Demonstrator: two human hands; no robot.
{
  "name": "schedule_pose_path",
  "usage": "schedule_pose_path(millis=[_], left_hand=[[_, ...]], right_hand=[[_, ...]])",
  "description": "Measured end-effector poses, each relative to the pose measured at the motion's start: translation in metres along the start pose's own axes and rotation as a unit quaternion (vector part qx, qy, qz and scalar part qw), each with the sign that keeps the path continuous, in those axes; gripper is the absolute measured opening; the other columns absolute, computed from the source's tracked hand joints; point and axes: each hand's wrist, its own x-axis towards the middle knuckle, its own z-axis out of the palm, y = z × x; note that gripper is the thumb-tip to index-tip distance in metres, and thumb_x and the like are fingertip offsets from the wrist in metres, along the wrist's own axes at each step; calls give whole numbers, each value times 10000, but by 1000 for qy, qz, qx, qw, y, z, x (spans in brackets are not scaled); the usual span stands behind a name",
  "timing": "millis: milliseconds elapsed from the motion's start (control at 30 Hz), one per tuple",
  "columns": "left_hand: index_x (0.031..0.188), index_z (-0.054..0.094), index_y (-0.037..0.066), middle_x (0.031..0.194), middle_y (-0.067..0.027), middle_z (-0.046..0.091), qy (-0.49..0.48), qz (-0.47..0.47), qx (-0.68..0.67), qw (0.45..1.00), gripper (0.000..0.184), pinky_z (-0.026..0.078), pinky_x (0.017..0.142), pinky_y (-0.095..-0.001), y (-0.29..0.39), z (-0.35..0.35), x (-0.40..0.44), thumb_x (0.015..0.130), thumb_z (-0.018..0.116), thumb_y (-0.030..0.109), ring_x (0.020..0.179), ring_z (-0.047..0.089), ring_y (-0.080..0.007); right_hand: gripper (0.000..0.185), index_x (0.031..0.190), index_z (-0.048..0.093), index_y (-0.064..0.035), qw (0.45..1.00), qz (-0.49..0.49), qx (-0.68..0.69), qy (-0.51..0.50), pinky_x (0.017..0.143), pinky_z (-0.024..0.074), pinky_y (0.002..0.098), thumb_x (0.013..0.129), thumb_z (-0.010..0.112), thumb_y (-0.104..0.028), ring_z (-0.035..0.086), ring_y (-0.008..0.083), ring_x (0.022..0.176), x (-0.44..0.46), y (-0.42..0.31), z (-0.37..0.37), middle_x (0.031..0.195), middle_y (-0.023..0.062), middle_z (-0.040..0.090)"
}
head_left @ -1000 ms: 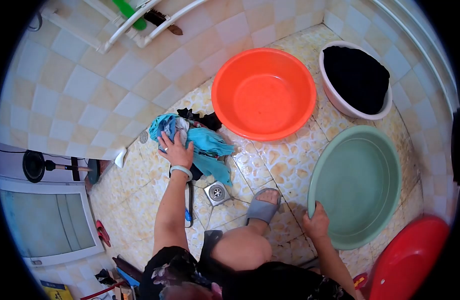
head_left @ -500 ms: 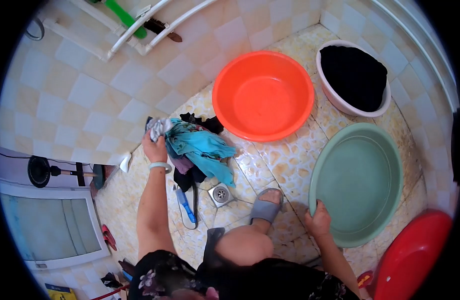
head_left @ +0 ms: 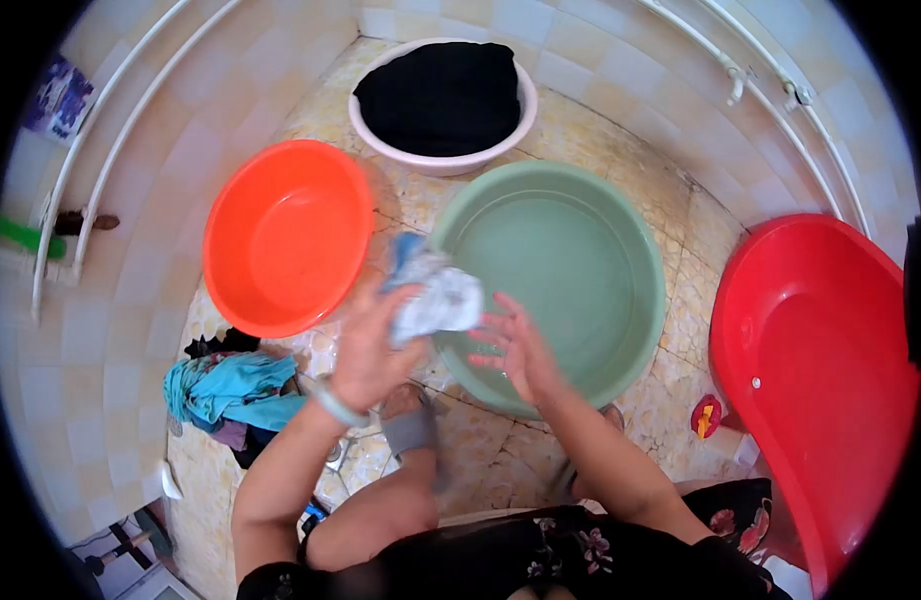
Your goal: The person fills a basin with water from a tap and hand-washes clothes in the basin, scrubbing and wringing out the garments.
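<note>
My left hand [head_left: 373, 345], with a pale bangle at the wrist, grips a crumpled white cloth [head_left: 441, 300] with a blue part at its top. Motion blurs the cloth, so its exact kind is unclear. It hangs over the left rim of the green basin [head_left: 649, 285]. Just to the right of the cloth, my right hand [head_left: 521, 355] has its fingers spread and holds nothing, over the basin's near left side. A turquoise garment [head_left: 236, 388] lies on a clothes pile on the floor at the left, with black and purple pieces around it.
An orange basin [head_left: 289, 240] stands at the left. Behind, a pale pink basin [head_left: 451, 165] holds black fabric [head_left: 441, 98]. A large red tub [head_left: 831, 360] is at the right. White pipes [head_left: 111, 150] run along the tiled walls.
My left hand has lifted the white cloth off the pile and carried it right to the green basin. My right hand has let go of the basin's rim. The view has swung right.
</note>
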Motion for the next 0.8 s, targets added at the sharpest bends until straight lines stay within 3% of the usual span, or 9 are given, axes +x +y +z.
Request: schedule_pose_path(millis=[33,133,233,267,367,467,633,733,800], left_hand=[[1194,540,54,1209,-262,486,-50,27,1,998,558,462,921,-408,6,22,12,667,716,108,1096,538,-402],[1216,526,47,1266,-280,443,-159,46,-41,985,610,444,948,-428,20,72,38,674,765,194,1148,508,-399],[1242,534,66,1279,-282,406,-203,-13,-132,970,666,410,983,-400,16,92,62,659,805,240,1178,473,-390],[1221,540,47,1231,-234,491,-172,-3,-88,981,602,459,925,-361,17,92,69,712,798,237,1097,551,-315],[1150,567,22,1143,-180,552,-163,-191,-347,904,426,493,846,-314,-12,110,85,781,723,165,1002,593,-220],[1159,541,10,1024,-82,622,-129,-237,-320,908,348,500,817,-259,-3,100,101,823,631,15,904,608,-135],[1192,505,6,1062,-119,616,-97,-294,-539,783,323,509,844,-306,-1,104,110,870,477,14,928,619,-185],[1213,482,14,1087,-136,612,-111,-313,-622,709,311,513,864,-333,-2,112,114,905,465,57,952,623,-215],[1225,466,22,1107,-144,608,-104,-327,-633,694,303,514,878,-353,-3,118,114,931,466,95,972,623,-230]], right_hand=[[479,1300,458,-30,989,33,144,-2,899,474,370,918,568,-297,536,236,1118,7,-20,6,1204,153,551],[397,1264,491,-51,996,16,19,82,835,507,331,895,585,-164,595,204,991,33,-35,-22,1098,129,597],[341,1199,523,-45,996,-2,10,88,787,520,312,865,585,-71,624,192,884,47,-48,-78,1022,111,627],[328,1185,529,-46,993,-13,22,117,781,522,313,861,579,-56,626,194,877,52,-52,-96,1008,109,629],[297,1157,534,-48,978,-54,41,197,756,529,320,861,552,-32,632,195,856,63,-60,-136,974,103,635],[281,1162,518,-51,961,-107,19,253,729,533,334,881,517,-46,637,196,846,66,-64,-159,974,96,636],[310,1203,509,-41,942,-141,-16,303,799,493,312,896,536,-70,585,167,904,68,-79,-163,1071,83,579],[390,1261,469,-40,931,-185,-136,285,859,470,331,898,572,-136,556,201,1032,74,-68,-176,1152,111,552],[443,1300,439,-39,795,-269,-446,312,895,451,339,899,579,-164,518,222,1117,68,-62,-179,1223,143,521]])
